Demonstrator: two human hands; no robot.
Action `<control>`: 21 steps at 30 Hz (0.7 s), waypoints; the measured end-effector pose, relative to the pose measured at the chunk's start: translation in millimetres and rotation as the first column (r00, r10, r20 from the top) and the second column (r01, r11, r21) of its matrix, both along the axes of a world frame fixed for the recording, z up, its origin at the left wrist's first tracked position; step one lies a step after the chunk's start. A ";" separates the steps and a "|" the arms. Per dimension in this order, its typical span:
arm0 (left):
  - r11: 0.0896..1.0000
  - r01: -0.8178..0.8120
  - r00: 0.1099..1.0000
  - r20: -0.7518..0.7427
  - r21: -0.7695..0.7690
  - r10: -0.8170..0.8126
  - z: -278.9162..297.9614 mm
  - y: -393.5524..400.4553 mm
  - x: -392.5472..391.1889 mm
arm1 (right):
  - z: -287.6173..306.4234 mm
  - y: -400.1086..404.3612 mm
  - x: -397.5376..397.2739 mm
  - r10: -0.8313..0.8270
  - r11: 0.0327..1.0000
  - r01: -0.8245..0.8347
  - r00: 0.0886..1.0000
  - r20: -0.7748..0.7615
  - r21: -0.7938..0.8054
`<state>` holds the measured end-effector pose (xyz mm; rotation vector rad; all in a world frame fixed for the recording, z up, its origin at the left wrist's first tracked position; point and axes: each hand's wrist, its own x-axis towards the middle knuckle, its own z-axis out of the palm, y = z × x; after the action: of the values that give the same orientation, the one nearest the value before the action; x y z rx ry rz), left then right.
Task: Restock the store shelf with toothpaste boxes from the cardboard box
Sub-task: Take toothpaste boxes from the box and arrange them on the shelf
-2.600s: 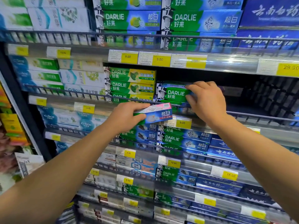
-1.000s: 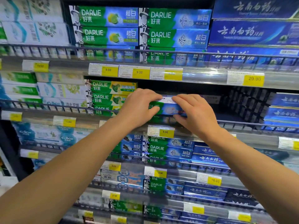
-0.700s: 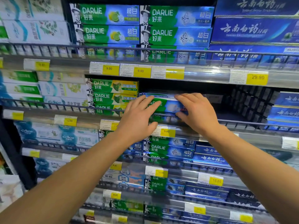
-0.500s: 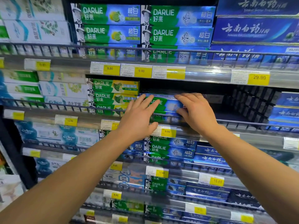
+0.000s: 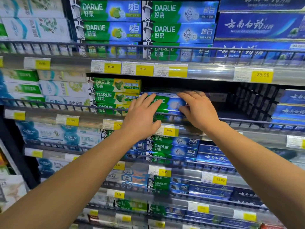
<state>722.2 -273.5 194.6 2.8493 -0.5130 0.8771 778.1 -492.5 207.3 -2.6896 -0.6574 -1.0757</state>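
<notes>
Squaring up a freshly placed box (image 5: pixel 166 103) is where this looks to be: it sits on top of the short green-and-blue stack at frame centre, behind the shelf rail (image 5: pixel 247 120). Left hand (image 5: pixel 142 116) lies flat on its front, fingers straight and spread. Right hand (image 5: pixel 198 108) cups the right end, fingers curled over the top edge. Dark gap to the right looks unfilled, so next move is probably letting go and fetching another box. Carton isn't in view.

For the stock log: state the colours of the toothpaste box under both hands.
Green on its left, blue on its right, seen in the head view: toothpaste box.
</notes>
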 end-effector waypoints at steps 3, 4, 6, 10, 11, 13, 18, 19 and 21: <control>0.999 0.014 1.000 0.013 -0.049 -0.013 -3.4 -1.2 -4.7 | -2.5 0.1 -4.2 -0.003 1.000 0.003 1.000 0.011 -0.007; 0.998 0.019 1.000 0.019 -0.063 -0.017 -5.2 -1.6 -6.9 | -3.2 -0.1 -6.3 -0.001 1.000 0.001 1.000 0.024 -0.007; 0.995 0.031 0.999 0.028 -0.094 -0.029 -8.8 -2.5 -12.3 | -5.0 -0.7 -12.6 0.009 1.000 -0.011 0.997 0.078 0.017; 0.978 0.061 0.998 0.020 -0.198 -0.059 -18.7 -4.0 -25.6 | -18.3 -1.4 -38.6 0.052 0.987 -0.077 0.983 0.178 0.139; 0.972 0.066 0.998 0.006 -0.227 -0.066 -25.4 -4.6 -29.9 | -26.4 -0.3 -48.5 0.074 0.982 -0.101 0.983 0.169 0.160; 0.957 0.066 0.996 -0.038 -0.281 -0.080 -44.2 -6.4 -40.6 | -48.7 2.6 -68.6 0.127 0.974 -0.148 0.984 0.127 0.171; 0.914 -0.031 0.969 -0.236 -0.404 -0.072 -112.5 -8.7 -74.3 | -126.6 6.2 -110.7 0.164 0.976 -0.148 0.982 -0.094 0.158; 0.907 -0.050 0.960 -0.270 -0.417 -0.072 -127.6 -8.4 -81.4 | -143.5 7.2 -118.0 0.167 0.976 -0.142 0.975 -0.147 0.163; 0.899 -0.098 0.932 -0.357 -0.427 -0.068 -157.6 -6.2 -96.2 | -177.4 10.1 -132.3 0.173 0.978 -0.135 0.951 -0.256 0.158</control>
<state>626.1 -279.6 37.1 2.5042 -0.2103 0.3772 645.8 -482.3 29.9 -2.5495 -0.6996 -0.6748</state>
